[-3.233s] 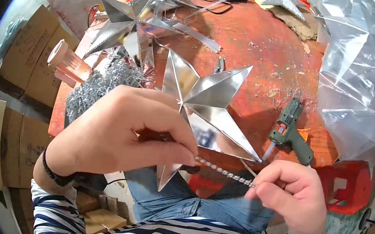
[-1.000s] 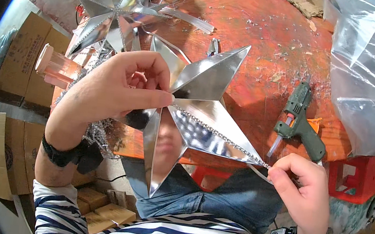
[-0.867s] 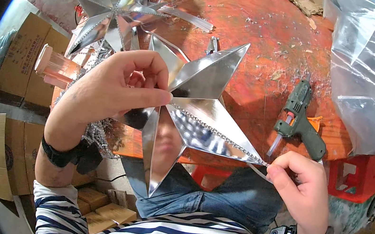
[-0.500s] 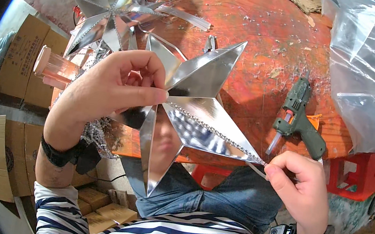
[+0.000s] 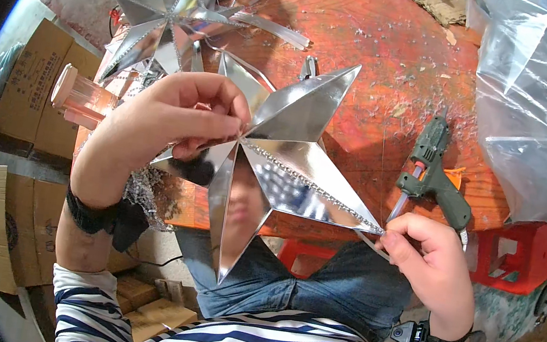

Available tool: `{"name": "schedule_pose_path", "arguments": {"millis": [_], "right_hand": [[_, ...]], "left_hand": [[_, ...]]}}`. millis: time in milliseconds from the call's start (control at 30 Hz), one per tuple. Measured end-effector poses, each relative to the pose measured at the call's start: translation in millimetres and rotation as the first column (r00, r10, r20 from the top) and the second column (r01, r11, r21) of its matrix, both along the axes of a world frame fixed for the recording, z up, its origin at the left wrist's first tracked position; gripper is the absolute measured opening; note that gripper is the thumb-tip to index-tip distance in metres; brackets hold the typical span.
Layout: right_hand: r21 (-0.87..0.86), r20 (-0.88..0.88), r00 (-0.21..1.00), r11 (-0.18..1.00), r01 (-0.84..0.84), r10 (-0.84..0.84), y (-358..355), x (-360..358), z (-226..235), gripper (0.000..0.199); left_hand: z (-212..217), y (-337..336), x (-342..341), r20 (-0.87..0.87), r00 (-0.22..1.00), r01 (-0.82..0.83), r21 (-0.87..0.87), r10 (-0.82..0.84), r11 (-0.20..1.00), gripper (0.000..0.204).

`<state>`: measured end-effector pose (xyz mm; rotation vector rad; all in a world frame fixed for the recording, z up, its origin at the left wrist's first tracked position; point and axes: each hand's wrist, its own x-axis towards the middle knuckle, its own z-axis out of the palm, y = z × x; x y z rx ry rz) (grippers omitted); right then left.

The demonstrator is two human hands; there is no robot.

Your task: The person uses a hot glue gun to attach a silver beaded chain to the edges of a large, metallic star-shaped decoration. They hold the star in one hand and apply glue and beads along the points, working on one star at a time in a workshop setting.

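A shiny silver five-pointed star (image 5: 350, 175) with folded, mirror-like faces is held over the table's near edge. Along the ridge of its right point lies a silver bead chain (image 5: 310, 186), reaching from the star's middle to the tip. At the star's centre my left hand (image 5: 176, 119) is closed in a pinch by the chain's inner end; its fingertips partly cover what they grip. My right hand (image 5: 426, 255) is closed too, thumb and forefinger pinching the tip of the right point where the chain ends.
A dark green glue gun (image 5: 428, 165) lies on the red-orange table (image 5: 402, 49), right of the star. Finished-looking silver stars (image 5: 169, 16) with beaded ridges lie far left. Clear plastic sheeting (image 5: 534, 110) drapes at right, above a red stool (image 5: 516, 258). Cardboard boxes (image 5: 40, 89) stand left.
My left fingertips have shifted slightly up from the chain's inner end. The chain now lies closer along the ridge, and my right hand has moved slightly left and up at the tip.
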<state>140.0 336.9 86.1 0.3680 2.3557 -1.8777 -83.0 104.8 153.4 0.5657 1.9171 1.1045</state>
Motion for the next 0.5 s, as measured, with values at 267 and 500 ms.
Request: {"name": "schedule_pose_path", "arguments": {"millis": [267, 500], "right_hand": [[0.277, -0.065, 0.992, 0.953, 0.119, -0.105, 38, 25, 20, 0.031], [0.886, -0.179, 0.971, 0.454, 0.09, 0.157, 53, -18, -5, 0.05]], "left_hand": [[-11, -63, 8, -0.413, 0.798, -0.26, 0.421, 0.439, 0.869, 0.032], [-67, -78, 62, -0.801, 0.541, -0.276, 0.12, 0.257, 0.954, 0.043]]}}
